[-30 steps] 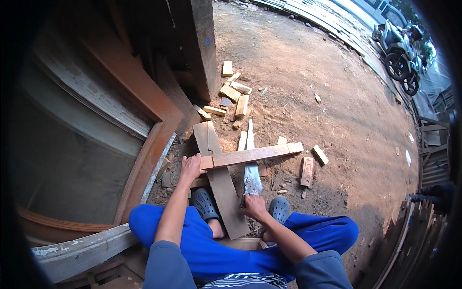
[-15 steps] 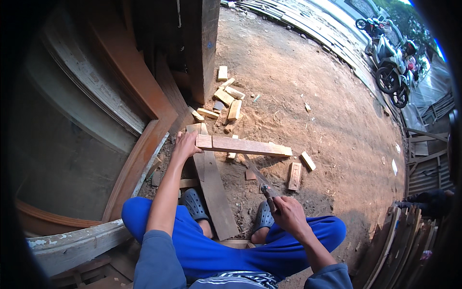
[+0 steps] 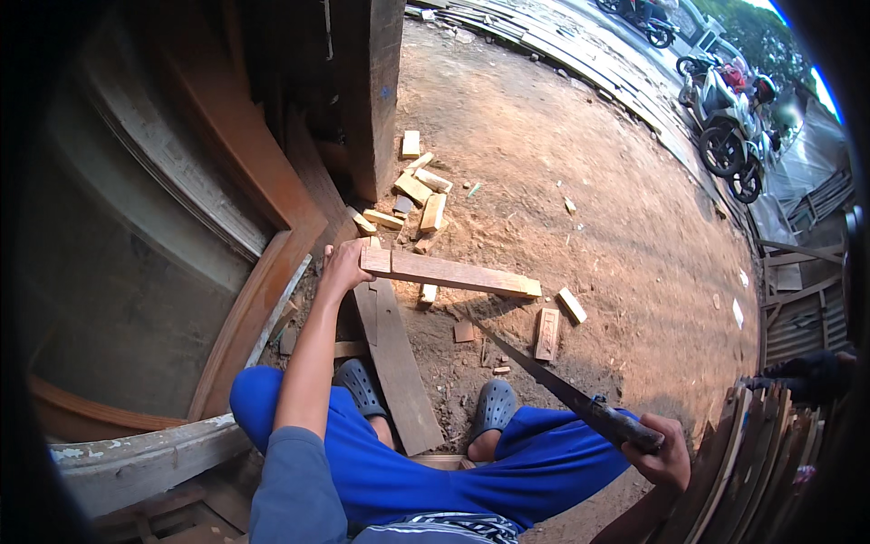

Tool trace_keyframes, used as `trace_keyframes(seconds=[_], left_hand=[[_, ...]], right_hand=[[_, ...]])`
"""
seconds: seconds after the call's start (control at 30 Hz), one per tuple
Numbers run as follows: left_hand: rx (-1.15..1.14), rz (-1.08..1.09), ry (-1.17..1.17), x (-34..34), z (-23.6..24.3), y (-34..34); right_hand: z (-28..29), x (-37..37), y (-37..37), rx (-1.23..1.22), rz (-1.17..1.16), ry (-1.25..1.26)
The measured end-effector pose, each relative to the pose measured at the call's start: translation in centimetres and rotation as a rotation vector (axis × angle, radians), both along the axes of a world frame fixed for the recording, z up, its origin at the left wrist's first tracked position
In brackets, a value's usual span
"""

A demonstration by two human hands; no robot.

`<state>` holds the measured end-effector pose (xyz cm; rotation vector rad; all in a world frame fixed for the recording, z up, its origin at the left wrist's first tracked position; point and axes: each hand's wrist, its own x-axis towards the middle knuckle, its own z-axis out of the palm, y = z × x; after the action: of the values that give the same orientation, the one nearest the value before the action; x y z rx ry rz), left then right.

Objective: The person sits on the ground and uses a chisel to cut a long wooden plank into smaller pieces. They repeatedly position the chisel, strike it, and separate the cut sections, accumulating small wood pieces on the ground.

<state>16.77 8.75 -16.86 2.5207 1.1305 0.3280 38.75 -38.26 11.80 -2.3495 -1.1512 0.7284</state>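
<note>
Because the pale wooden strip (image 3: 450, 272) was pinned only at its near end by the left hand (image 3: 344, 267), fingers wrapped over it, across a flat plank (image 3: 396, 363) on the dirt ground (image 3: 580, 154), slipping was judged likely once the rusty saw (image 3: 562, 392), gripped by the right hand (image 3: 666, 451), was applied to it.

1 head-worn fisheye view looks steeply down from close above the person's lap onto dirt ground (image 3: 580, 163), edges bending outward.
</note>
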Motion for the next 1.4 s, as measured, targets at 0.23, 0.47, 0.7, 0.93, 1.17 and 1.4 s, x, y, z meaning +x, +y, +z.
trace_keyframes(seconds=[0.23, 0.47, 0.7, 0.93, 1.17, 1.4], left_hand=[[-0.041, 0.047, 0.242, -3.5, -7.8, -2.1], [-0.016, 0.089, 0.301, -5.8, -11.3, -4.8], [-0.023, -0.001, 0.424, -3.7, -9.3, -6.3], [0.036, -0.197, 0.302, 0.9, -9.5, -9.0], [0.265, -0.251, 0.344, 2.2, -12.5, -8.9], [0.394, -0.241, 0.269, 4.2, -11.4, -6.6]], right_hand=[[-3.8, 1.0, -6.1, 0.475, -0.282, 0.192], [-10.9, -5.7, 6.0, 0.434, -0.351, 0.631], [-16.7, -5.3, 9.8, 0.446, -0.221, 0.546], [-18.5, -4.7, 9.8, 0.527, -0.215, 0.474], [-19.3, -4.1, 9.3, 0.552, -0.292, 0.502], [-19.0, -4.6, 9.8, 0.556, -0.369, 0.539]])
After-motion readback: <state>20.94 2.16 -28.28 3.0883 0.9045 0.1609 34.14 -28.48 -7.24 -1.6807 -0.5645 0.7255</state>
